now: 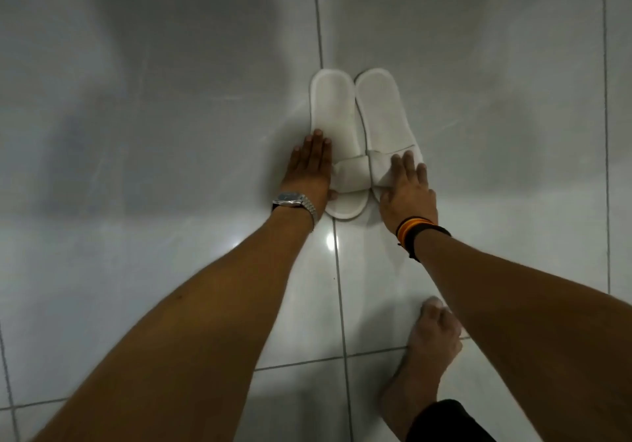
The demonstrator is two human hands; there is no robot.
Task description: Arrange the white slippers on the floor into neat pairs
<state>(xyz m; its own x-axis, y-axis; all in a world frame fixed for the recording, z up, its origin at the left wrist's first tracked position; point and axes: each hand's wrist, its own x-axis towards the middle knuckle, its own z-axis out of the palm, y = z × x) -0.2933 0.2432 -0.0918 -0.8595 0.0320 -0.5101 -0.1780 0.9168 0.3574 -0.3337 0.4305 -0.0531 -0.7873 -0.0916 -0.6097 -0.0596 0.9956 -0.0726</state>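
**Two white slippers side by side, a hand flat against each**

The landmark here is the dark grout line [319, 31] that runs up the tiled floor [154, 116], from near the person to far.

The left slipper [333, 113] lies on the floor with its far, rounded end just right of the grout line and its near end straddling it. The right slipper [383, 113] lies just right of the first, their inner edges touching or nearly so along most of their length. Both point lengthwise away from the person, roughly parallel, straps at the near end.

The left hand [309, 167] sits left of the grout line, fingers straight and together, pressed against the outer edge of the left slipper beside its strap; the thumb tucks in at the slipper's near side. This grip is released, flat rather than closed on anything. A metal wristwatch [295, 202] circles that wrist.

The right hand [408, 191] lies right of the grout line, palm down with fingers spread over the strap and near end of the right slipper. Its grip is also released, resting on top rather than clenched. Striped and dark bracelets [415, 227] band that wrist.

A bare foot [434, 335] stands on the floor right of the grout line, nearer the person than both slippers, well apart from them.
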